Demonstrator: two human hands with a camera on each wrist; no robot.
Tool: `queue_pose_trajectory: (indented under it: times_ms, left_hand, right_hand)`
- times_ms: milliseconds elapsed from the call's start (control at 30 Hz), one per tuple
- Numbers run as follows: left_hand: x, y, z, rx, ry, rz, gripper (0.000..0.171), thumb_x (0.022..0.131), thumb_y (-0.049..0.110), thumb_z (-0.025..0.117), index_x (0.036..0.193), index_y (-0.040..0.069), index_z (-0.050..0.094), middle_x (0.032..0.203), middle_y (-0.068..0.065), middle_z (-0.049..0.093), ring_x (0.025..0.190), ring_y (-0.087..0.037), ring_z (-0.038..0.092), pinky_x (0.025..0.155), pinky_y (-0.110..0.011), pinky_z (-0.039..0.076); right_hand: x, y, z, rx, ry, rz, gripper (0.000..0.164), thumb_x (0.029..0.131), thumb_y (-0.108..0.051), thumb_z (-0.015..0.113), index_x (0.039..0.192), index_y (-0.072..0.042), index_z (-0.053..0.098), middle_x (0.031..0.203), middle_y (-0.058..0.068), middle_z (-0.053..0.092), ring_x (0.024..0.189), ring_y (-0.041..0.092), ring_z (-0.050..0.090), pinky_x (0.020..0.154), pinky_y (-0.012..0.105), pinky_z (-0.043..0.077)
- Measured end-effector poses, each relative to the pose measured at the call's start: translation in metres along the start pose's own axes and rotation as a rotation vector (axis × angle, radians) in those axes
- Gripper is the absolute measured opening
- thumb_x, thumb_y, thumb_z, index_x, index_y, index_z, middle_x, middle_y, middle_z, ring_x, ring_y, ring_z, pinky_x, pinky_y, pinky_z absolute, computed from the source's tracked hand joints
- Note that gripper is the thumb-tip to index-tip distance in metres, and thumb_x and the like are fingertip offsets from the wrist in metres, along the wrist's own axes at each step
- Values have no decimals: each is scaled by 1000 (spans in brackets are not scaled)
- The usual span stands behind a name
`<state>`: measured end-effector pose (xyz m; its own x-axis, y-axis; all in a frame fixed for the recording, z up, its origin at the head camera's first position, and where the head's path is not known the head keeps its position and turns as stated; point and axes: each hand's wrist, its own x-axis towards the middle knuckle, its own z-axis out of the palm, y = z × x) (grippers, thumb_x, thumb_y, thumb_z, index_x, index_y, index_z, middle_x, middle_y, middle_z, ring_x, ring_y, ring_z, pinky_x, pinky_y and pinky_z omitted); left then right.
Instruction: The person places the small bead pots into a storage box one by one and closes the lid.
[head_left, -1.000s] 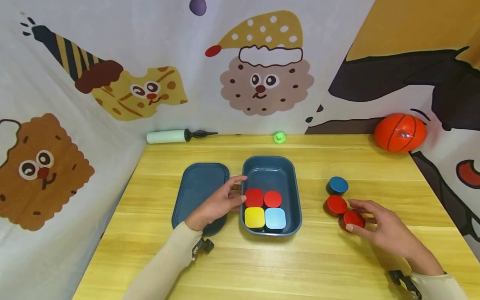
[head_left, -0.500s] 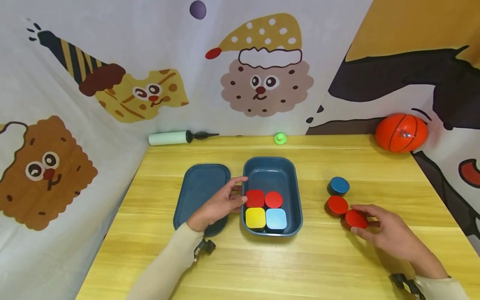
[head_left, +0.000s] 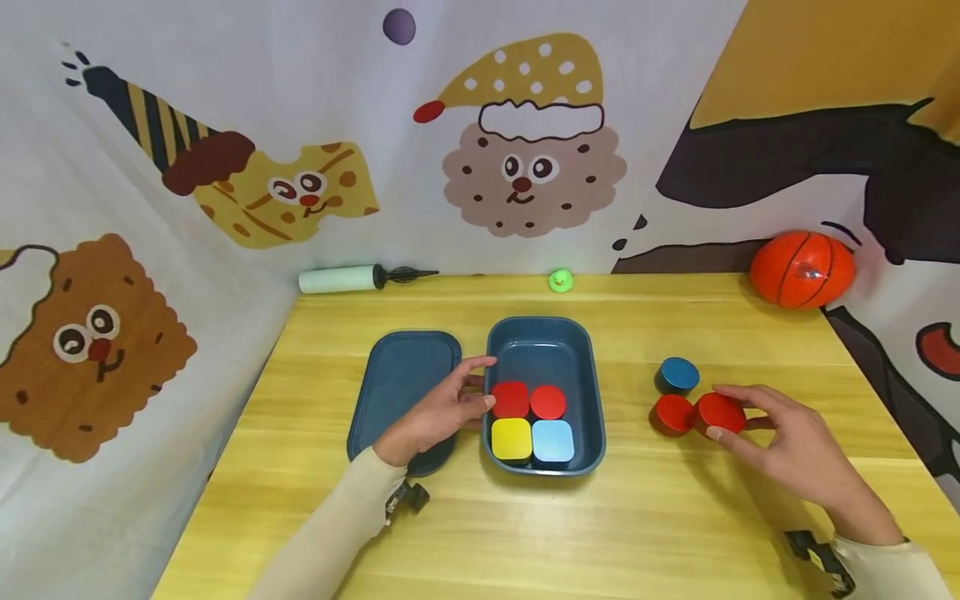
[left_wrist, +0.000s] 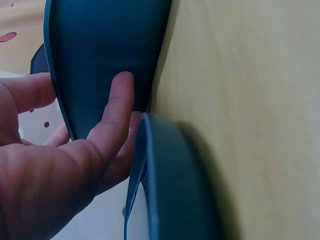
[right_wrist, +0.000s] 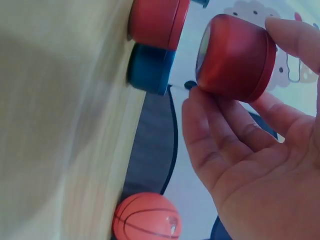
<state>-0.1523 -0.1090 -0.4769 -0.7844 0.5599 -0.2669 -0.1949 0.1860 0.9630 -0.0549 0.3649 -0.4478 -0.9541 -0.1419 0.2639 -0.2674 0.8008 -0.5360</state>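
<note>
In my right hand (head_left: 795, 450) I pinch a round red tin (head_left: 720, 413) between thumb and fingers. It hangs above the wood, its pale base showing in the right wrist view. Just left of it stand another round red tin (head_left: 672, 416) and a round blue tin (head_left: 677, 377). My left hand (head_left: 438, 408) rests its extended fingers and thumb against the left wall of a dark blue box (head_left: 540, 350). Inside that box, at the near end, sit a square red tin (head_left: 510, 400), a round red tin (head_left: 547, 402), a square yellow tin (head_left: 512, 440) and a square light blue tin (head_left: 552, 442).
A dark blue lid (head_left: 408, 367) lies left of the box, partly under my left arm. Along the back edge are a pale green hand pump (head_left: 341, 279), a small green duck (head_left: 560, 281) and an orange toy basketball (head_left: 802, 270). A printed cloth hangs behind the table (head_left: 600, 533).
My right hand has lifted its red tin off the table, slightly upward and to the right in the head view. My left hand stays at the box wall.
</note>
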Motion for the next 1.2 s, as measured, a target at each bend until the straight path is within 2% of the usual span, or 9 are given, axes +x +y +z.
queue_pose_trajectory:
  times_ms: [233,367,533,767,1000,1067,1200]
  left_hand:
    - [-2,3,2,5,-9,-6,67,109,17,60,167,26,26,156,-22,40,122,-29,63,99,-47,60]
    - [-1,6,1,8,8,-24,66,109,17,60,166,27,27,153,-22,42,121,-29,63,98,-47,61]
    - [2,9,0,-16,6,-41,66,109,15,61,165,26,29,153,-22,41,122,-30,62,98,-52,60]
    - [2,7,2,-18,-14,-42,67,108,14,61,165,24,27,152,-24,41,119,-29,63,97,-51,62]
    - [1,8,2,-14,-11,-36,67,108,12,61,165,26,28,153,-21,41,115,-28,63,94,-47,63]
    - [1,9,2,-17,-13,-37,66,108,13,61,165,27,29,153,-22,40,115,-28,63,94,-46,63]
    - [1,10,2,-21,-20,-39,67,108,12,61,165,26,28,152,-22,41,116,-29,63,96,-48,63]
  right_hand:
    - [13,-14,5,-11,28,-93,58,81,-21,94,133,-10,71,119,7,74,101,-18,52,80,1,47]
    - [25,-26,14,29,40,-122,57,82,-15,93,134,-8,70,117,0,72,100,-13,56,83,1,48]
    - [42,-40,30,72,36,-160,57,80,-12,93,133,-11,71,114,-7,72,96,-5,61,82,6,53]
    - [67,-61,49,68,-37,-220,54,86,-24,90,135,-15,69,115,-5,72,93,9,66,75,28,62]
    - [93,-86,67,109,-129,-245,58,91,-34,85,140,-11,67,124,0,70,102,15,69,84,39,65]
    - [101,-94,73,115,-167,-241,61,91,-34,85,143,-9,65,125,1,70,103,16,69,86,44,65]
    - [115,-108,85,121,-231,-235,63,91,-32,85,144,-6,63,126,6,70,105,20,68,87,46,65]
